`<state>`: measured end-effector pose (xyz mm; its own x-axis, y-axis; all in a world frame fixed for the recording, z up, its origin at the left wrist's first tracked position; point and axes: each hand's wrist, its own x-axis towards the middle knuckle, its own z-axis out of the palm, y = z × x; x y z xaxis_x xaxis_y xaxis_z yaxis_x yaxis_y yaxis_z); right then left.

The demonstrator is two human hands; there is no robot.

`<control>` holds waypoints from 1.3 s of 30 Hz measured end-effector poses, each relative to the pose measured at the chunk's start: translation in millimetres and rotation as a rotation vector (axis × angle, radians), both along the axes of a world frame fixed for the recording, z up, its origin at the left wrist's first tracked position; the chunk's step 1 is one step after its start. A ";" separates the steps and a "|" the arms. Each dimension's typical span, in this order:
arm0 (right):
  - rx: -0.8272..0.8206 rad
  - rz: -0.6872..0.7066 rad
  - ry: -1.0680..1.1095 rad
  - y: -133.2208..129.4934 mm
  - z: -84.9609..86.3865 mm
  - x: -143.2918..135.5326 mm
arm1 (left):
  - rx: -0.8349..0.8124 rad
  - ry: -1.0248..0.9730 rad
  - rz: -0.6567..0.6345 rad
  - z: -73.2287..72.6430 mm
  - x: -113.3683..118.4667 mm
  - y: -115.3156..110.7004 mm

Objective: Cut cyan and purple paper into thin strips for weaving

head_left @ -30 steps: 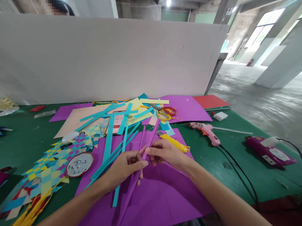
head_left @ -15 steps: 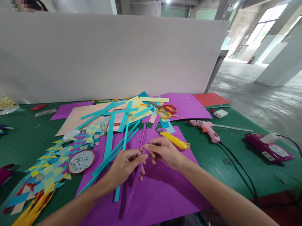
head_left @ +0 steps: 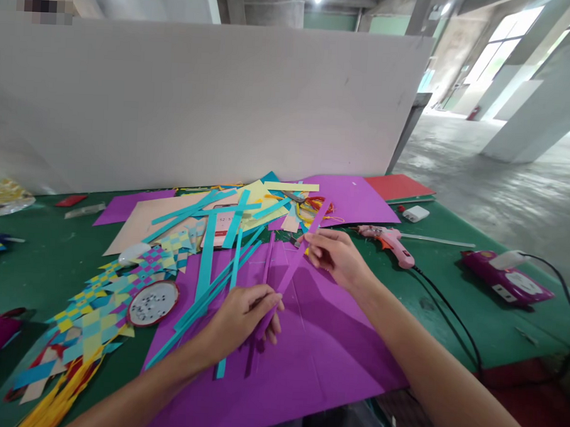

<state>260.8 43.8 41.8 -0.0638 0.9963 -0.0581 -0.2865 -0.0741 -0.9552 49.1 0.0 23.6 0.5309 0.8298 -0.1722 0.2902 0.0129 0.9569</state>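
Observation:
A purple paper strip [head_left: 291,270] slants between my two hands above a large purple sheet [head_left: 339,360]. My left hand [head_left: 250,309] is closed around its lower part. Farther up, my right hand [head_left: 333,253] pinches the same strip between thumb and fingers, and its top end sticks out past them. Another thin purple strip [head_left: 269,257] lies on the sheet just beyond my left hand. Several turquoise strips [head_left: 206,260] lie to the left of it. The yellow cutter is mostly hidden behind my right hand.
On the right lie a pink glue gun [head_left: 390,242] with its cord and a purple device [head_left: 504,276]. At the back are red-handled scissors [head_left: 313,205]. Woven paper pieces [head_left: 92,312] and a round dish of small beads [head_left: 153,302] sit left. A white partition [head_left: 214,110] stands behind.
My right hand has slid up and to the right along the purple strip, away from my left hand. The strip now leans more to the right, and the cutter has become mostly covered.

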 end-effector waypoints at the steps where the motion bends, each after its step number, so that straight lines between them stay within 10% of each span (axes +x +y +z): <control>1: 0.009 -0.040 0.011 1.6 1.9 4.3 | -0.018 -0.008 0.000 -0.5 0.0 0.3; 16: 0.078 -0.469 0.310 22.4 11.5 75.5 | 0.069 0.107 -0.172 3.9 -3.2 -9.2; 22: -0.056 -0.327 0.091 17.2 4.9 52.3 | 0.424 0.172 0.106 6.6 -8.4 2.5; 26: -0.076 0.051 -0.171 9.7 -7.4 11.5 | 0.666 0.361 0.250 3.9 -11.2 14.4; 39: 0.213 0.131 -0.516 -6.6 -46.7 -43.5 | 0.616 0.356 0.062 -10.7 -6.4 10.4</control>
<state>217.3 37.2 -4.9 -0.2043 0.9751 0.0867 0.2194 0.1319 -0.9667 42.7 10.4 12.9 0.4780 0.8588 0.1841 0.6024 -0.4731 0.6429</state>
